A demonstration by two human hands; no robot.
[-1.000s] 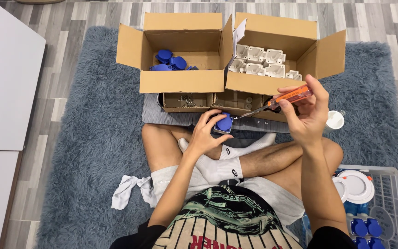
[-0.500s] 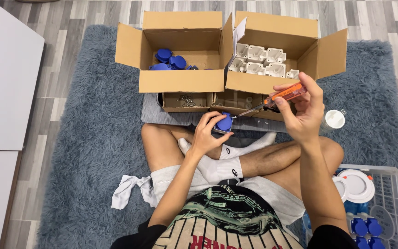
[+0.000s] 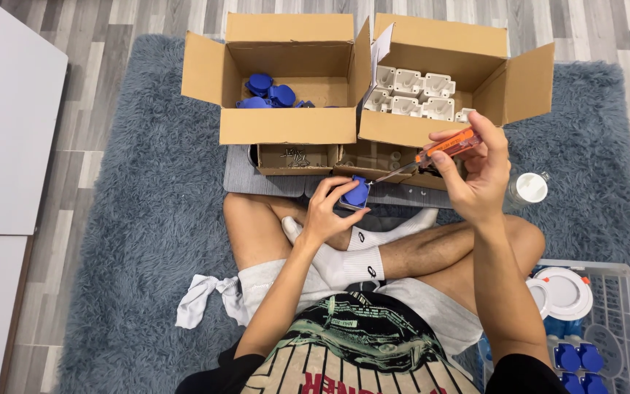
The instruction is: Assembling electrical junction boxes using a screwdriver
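Person seated cross-legged on a grey-blue shag rug (image 3: 133,219), seen from above, working over the lap.

- Left hand (image 3: 329,211) — fingers closed around a small blue cap-shaped part (image 3: 357,194), held just above the shins and tipped toward the tool, seemingly so its face meets the tip.
- Right hand (image 3: 475,171) — fingers pinched shut on the orange handle of a screwdriver (image 3: 442,148); the thin shaft slants down and left, its tip at or touching the blue part. The hand is raised well above the left one, which suits the tool's slant.
- Left cardboard box (image 3: 289,128) — flaps open, a few more blue parts (image 3: 267,91) at the back, within reach just ahead of the knees.
- Right cardboard box (image 3: 410,131) — touching the first, flaps open, holding white moulded housings (image 3: 417,91) in rows.
- Two shallow trays (image 3: 297,157) tucked under the front edges of the boxes, on a grey mat; one seems to hold small dark fasteners — too small to be sure.
- White-lidded jar (image 3: 528,188) on the rug, near the right hand.
- Clear plastic crate (image 3: 614,273) by the right knee, with white round discs and blue pieces in it.
- White cloth (image 3: 202,299) crumpled beside the left thigh.
- White panel (image 3: 1,109) at the far left, on the wood-pattern floor.
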